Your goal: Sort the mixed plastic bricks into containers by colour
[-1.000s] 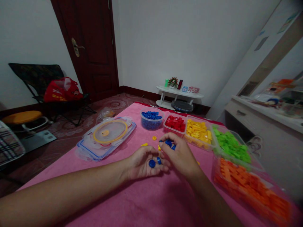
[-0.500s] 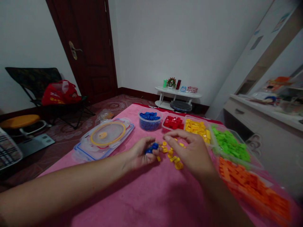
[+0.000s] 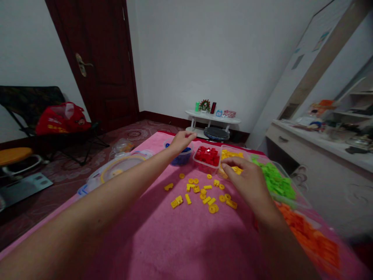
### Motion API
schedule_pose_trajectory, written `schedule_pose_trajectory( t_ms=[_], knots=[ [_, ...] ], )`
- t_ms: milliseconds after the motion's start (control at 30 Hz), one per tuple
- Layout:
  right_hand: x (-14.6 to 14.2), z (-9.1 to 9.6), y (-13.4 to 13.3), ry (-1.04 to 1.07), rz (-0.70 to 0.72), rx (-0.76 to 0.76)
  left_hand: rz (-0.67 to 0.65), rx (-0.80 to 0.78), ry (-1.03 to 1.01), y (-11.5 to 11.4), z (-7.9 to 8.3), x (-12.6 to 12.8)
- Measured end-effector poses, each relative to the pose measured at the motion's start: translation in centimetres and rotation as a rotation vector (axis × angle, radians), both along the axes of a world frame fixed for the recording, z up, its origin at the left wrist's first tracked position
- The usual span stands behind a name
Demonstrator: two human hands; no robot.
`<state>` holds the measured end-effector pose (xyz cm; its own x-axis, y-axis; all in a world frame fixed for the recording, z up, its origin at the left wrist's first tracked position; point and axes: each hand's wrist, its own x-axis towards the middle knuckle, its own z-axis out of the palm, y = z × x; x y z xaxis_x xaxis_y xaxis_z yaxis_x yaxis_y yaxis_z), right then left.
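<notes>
My left hand (image 3: 183, 141) is over the round tub of blue bricks (image 3: 182, 158), palm down. Its visible fingers stretch to the right, and the wrist hides part of the tub. My right hand (image 3: 243, 173) hovers in front of the clear tub of yellow bricks (image 3: 229, 154). Its thumb and forefinger are curved and slightly apart, with nothing seen held between them. Between my forearms, several small yellow toy bricks (image 3: 196, 189) and yellow rings (image 3: 212, 209) lie scattered on the pink cloth (image 3: 163, 233).
A square tub of red bricks (image 3: 207, 156) stands between the blue and yellow tubs. Green bricks (image 3: 275, 179) and orange bricks (image 3: 311, 233) fill tubs on the right. Stacked clear lids (image 3: 99, 177) lie at the left, partly behind my left forearm.
My left hand, which held blue bricks above the cloth, has moved forward and over the blue tub. My right hand has drawn away to the right. More yellow pieces are now uncovered.
</notes>
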<state>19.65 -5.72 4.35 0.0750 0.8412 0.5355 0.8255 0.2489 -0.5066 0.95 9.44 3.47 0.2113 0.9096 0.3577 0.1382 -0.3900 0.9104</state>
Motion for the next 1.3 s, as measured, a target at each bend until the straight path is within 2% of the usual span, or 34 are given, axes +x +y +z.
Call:
schedule_pose_trajectory(
  t_ms=[100,200,267,400,567,633,700,767,833,900,967,1067,1167,1233,1300],
  knots=[
    [0.9,-2.2,1.3,-0.173,-0.007,-0.183,-0.159,0.170,0.199,-3.3,-1.5,1.2],
    [1.1,-4.8,2.1,-0.287,-0.021,-0.330,-0.293,0.206,0.505,-6.4,-2.6,1.6],
    [1.0,-6.2,2.3,-0.346,-0.018,-0.379,-0.309,0.213,0.672,-7.7,-3.2,1.4],
    [0.9,-8.0,2.5,-0.402,0.004,-0.416,-0.277,0.193,0.851,-8.7,-4.3,0.4],
    [0.9,-8.2,2.4,-0.373,-0.057,-0.348,-0.270,0.204,0.930,-8.9,-6.2,0.0],
    [0.7,-7.8,2.5,-0.292,-0.083,-0.318,-0.241,0.182,0.913,-8.8,-6.7,0.2],
    [0.4,-7.5,2.7,-0.118,-0.029,-0.293,-0.246,0.096,0.799,-8.5,-7.0,0.4],
    [-0.1,-7.3,2.8,0.137,0.118,-0.333,-0.303,-0.049,0.557,-8.2,-7.0,0.6],
    [-0.6,-7.2,2.7,0.383,0.298,-0.448,-0.338,-0.206,0.261,-8.0,-6.9,0.7],
    [-1.2,-7.0,2.3,0.524,0.425,-0.534,-0.349,-0.302,0.047,-7.9,-6.6,0.7],
    [-1.7,-6.7,1.9,0.556,0.466,-0.551,-0.366,-0.332,-0.034,-8.0,-6.4,0.6],
    [-2.2,-6.4,1.4,0.560,0.473,-0.536,-0.433,-0.326,-0.024,-8.1,-6.3,0.4],
    [-2.0,-6.1,1.3,0.553,0.487,-0.559,-0.444,-0.330,-0.009,-8.1,-6.7,0.6],
    [-1.3,-5.6,1.6,0.517,0.430,-0.562,-0.408,-0.323,0.004,-8.0,-7.3,0.8],
    [0.0,-4.8,2.2,0.426,0.272,-0.485,-0.384,-0.275,0.050,-7.9,-7.8,1.2]
  ],
)
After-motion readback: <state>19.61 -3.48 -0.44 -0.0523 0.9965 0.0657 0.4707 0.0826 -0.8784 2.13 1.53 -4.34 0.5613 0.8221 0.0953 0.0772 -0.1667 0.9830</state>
